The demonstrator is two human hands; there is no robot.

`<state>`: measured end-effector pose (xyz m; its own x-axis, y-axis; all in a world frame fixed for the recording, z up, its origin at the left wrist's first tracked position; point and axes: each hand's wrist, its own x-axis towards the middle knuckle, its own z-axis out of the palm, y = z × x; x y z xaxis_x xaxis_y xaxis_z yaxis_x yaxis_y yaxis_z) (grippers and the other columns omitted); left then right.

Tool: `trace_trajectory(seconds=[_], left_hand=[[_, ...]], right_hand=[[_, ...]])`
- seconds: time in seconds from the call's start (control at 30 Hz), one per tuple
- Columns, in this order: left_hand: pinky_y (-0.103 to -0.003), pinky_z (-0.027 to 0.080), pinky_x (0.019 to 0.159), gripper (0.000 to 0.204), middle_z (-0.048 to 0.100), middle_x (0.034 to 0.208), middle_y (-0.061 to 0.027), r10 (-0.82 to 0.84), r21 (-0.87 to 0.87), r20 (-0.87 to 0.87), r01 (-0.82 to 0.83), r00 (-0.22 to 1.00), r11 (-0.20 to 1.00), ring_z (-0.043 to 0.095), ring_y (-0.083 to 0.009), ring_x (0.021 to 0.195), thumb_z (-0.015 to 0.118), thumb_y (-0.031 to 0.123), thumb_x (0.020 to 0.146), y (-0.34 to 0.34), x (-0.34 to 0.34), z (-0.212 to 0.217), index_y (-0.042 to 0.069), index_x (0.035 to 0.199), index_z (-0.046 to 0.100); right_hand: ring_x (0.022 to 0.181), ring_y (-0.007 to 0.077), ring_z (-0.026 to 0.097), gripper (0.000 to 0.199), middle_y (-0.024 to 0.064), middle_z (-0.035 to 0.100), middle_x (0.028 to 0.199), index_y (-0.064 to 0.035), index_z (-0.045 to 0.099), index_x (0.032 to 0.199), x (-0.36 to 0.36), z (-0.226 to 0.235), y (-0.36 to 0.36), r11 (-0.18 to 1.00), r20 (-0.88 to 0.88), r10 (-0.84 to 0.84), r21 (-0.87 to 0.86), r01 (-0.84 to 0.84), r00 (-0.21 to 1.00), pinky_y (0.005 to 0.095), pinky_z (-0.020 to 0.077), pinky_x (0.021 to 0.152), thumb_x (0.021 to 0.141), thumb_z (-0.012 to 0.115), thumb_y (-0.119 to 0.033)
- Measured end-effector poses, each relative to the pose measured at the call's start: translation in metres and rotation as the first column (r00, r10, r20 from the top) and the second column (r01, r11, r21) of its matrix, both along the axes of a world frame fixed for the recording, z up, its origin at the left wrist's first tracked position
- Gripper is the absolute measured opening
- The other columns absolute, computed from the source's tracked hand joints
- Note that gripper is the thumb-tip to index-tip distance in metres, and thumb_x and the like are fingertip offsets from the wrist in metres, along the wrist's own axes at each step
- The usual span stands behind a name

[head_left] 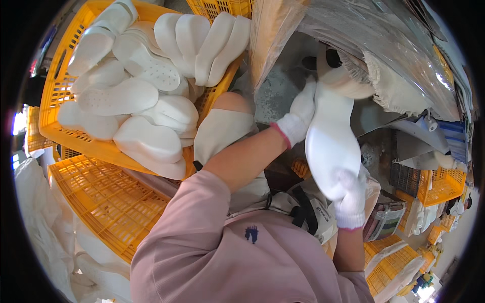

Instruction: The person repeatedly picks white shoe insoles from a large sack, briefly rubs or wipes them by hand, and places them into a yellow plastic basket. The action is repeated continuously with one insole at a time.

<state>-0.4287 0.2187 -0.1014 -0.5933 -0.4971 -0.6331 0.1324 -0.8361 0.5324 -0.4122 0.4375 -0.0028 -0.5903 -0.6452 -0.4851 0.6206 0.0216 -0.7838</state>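
A white shoe sole [331,144] stretches lengthwise between my two hands, both in white knit gloves. My left hand [302,107] is wrapped along its far left edge, fingers pointing away from me. At the near end my right hand [349,197] grips the sole, thumb on top. The sole's far end meets a rounded, tan, wheel-like part [346,81], which looks blurred; the exact contact is hard to make out. Frayed cloth [391,91] hangs beside that part. To the left, a yellow crate [48,108] holds a heap of white shoe soles [118,98].
Plastic-wrapped boards [374,35] overhang the work spot at the upper right. Below the full crate is another yellow crate [108,194]. More yellow crates [442,186] and a dark crate [404,179] stand at the right. White sheeting [38,222] lies at the far left.
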Motion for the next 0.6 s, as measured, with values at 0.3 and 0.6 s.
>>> trace_trajectory(seconds=[0.3, 0.6], left_hand=[[-0.04, 0.053, 0.105, 0.054, 0.069, 0.133, -0.0136, -0.154, 0.07, -0.366, 0.193, 0.918, 0.979, 0.066, -0.0274, 0.122, 0.046, 0.049, 0.113, 0.011, 0.023, 0.02, 0.006, 0.142, 0.06], [-0.045, 0.047, 0.115, 0.064, 0.059, 0.151, -0.0119, -0.048, 0.166, -0.161, 0.075, 0.986, 0.983, 0.056, -0.0314, 0.134, 0.039, 0.057, 0.112, -0.009, -0.029, 0.015, 0.008, 0.15, 0.052]], right_hand=[[0.092, 0.0193, 0.073, 0.036, 0.0093, 0.073, 0.105, 0.0038, 0.067, 0.124, 0.028, 0.01, 0.016, 0.964, -0.039, -0.216, 0.148, 0.219, 0.976, 0.0323, 0.0612, 0.081, 0.09, 0.074, -0.007], [0.1, 0.038, 0.071, 0.033, 0.0197, 0.073, 0.108, -0.0063, 0.071, 0.11, -0.055, -0.029, -0.067, 0.916, -0.949, 0.313, 0.311, 0.254, 0.032, 0.0427, 0.0585, 0.089, 0.077, 0.076, -0.004]])
